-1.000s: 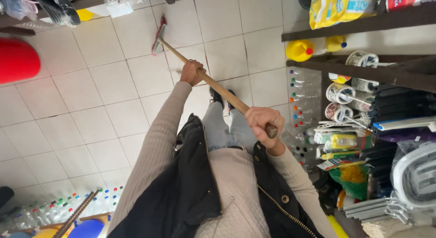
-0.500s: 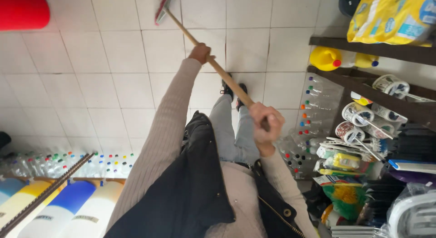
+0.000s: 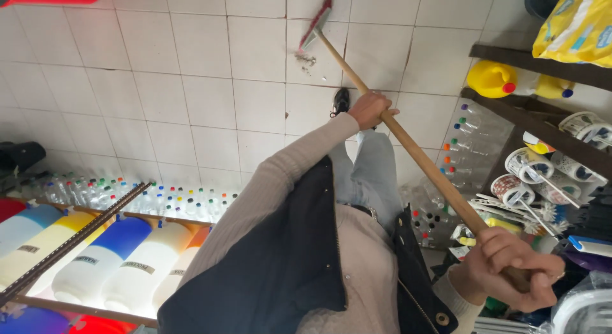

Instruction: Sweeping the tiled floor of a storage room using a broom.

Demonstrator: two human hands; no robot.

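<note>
- Your right hand [image 3: 510,270] sits at about 4 o'clock in the view, with its fingers [image 3: 516,248] curled tight over the top end of the wooden broom handle [image 3: 414,152]; no gap shows between them and the wood.
- Your left hand [image 3: 373,109] is just above centre, toward 1 o'clock, wrapped around the same handle partway down; the fingers are closed around the stick, the thumb side facing you.
- The handle runs in a straight diagonal from your right hand at 4 o'clock up to 12 o'clock, where the broom head [image 3: 317,24] meets the white tiled floor [image 3: 191,85].
- A small scatter of dust and crumbs [image 3: 308,58] lies on the tiles just beside the broom head, on its 6 o'clock side.
- One dark shoe [image 3: 341,101] shows on the floor just beside your left hand, toward 9 o'clock of it.
- Large coloured bottles [image 3: 102,257] lie in a row on a shelf at 8 o'clock.
- A yellow jug [image 3: 494,79] rests on the dark shelving at 2 o'clock.
</note>
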